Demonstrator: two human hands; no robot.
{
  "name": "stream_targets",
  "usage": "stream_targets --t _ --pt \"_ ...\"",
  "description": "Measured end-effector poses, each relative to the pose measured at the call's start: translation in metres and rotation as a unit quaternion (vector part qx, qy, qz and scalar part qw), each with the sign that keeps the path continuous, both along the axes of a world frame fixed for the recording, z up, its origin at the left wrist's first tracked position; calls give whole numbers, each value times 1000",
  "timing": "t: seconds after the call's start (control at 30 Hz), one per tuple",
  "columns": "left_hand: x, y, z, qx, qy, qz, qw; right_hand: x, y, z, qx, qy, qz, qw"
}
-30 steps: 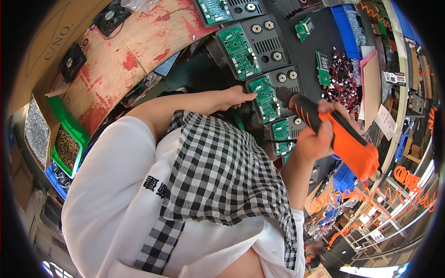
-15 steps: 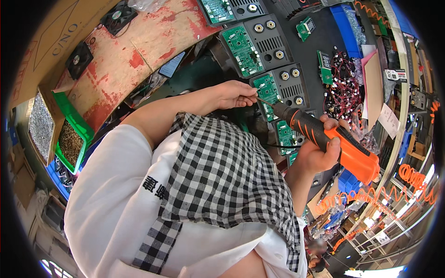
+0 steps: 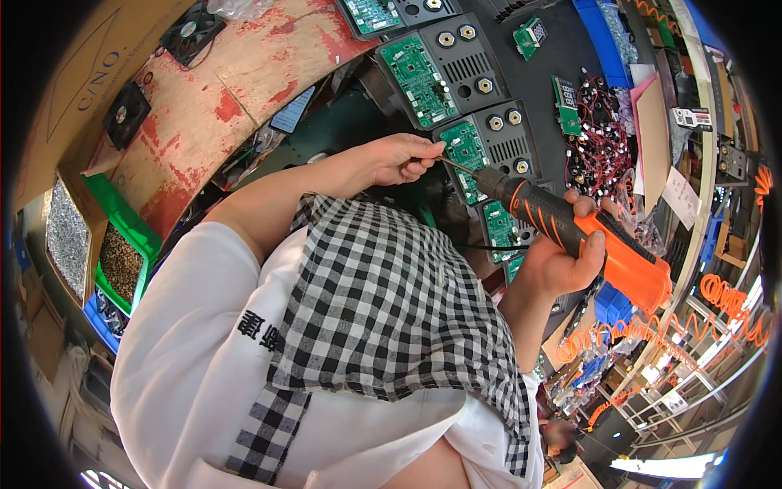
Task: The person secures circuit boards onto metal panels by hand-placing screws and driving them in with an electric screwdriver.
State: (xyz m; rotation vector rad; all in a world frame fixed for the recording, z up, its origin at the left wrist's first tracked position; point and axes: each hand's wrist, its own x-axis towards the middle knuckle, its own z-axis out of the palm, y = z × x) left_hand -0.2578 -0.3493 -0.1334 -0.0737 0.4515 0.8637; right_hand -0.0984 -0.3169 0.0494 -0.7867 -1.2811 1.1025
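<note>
My right hand point(image 3: 562, 257) is wrapped round an orange and black cordless screwdriver point(image 3: 554, 220), its long thin bit pointing left. At the bit's tip, my left hand point(image 3: 405, 159) pinches thumb and finger together; whatever is between them is too small to make out. Below and behind the bit lies a green circuit board point(image 3: 464, 151) on a dark grey vented panel point(image 3: 509, 147) with brass-coloured round fittings. A similar panel with a board point(image 3: 417, 77) sits just beyond it, and another board point(image 3: 498, 224) shows nearer me, partly covered by the screwdriver.
Small display boards point(image 3: 565, 106) and a heap of red and black wired parts point(image 3: 599, 151) lie to the right, near a blue bin point(image 3: 603, 45). On the left are a worn red-patched board point(image 3: 244, 73), black fans point(image 3: 128, 114) and a green bin of small brass-coloured parts point(image 3: 122, 257).
The whole view has shifted slightly. Both hands and the screwdriver keep nearly the same arrangement, with the left fingertips still at the bit's tip.
</note>
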Motion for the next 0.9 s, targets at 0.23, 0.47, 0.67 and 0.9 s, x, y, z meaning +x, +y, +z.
stream_targets --t 0.23,0.47,0.67,0.9 --pt "-1 -1 0 16 -9 -29 999 5 6 -5 -10 31 3 999" --pt "5 1 -3 -1 95 16 995 -5 8 -12 8 -1 35 999" --pt "8 2 2 -38 71 67 994 -1 12 -12 10 -21 18 1000" --pt "7 0 -6 -35 45 60 997 0 10 -11 -12 6 -15 1000"
